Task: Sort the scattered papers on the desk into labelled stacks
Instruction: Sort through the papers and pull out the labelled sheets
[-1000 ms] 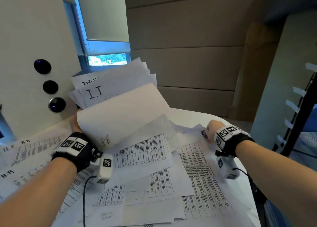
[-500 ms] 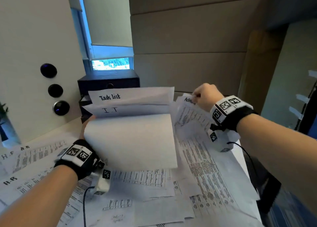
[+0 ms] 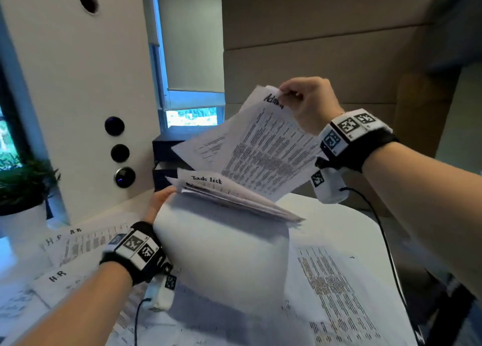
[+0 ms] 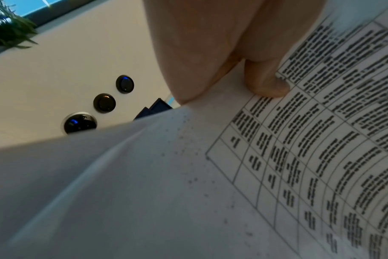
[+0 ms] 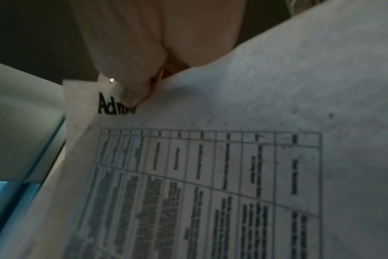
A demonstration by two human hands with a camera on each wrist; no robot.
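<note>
Raised since half a second ago, the right hand [image 3: 307,103] now holds the Admin sheet [image 3: 263,150] in the air above the bench [image 3: 336,215], fingers [image 5: 131,91] pinching its top edge beside the heading. The left hand [image 3: 159,202] clamps the left edge of the fanned bundle [image 3: 224,230], topped "Task list", over the scattered papers [image 3: 336,293]; H.R sheets [image 3: 75,244] lie left.
</note>
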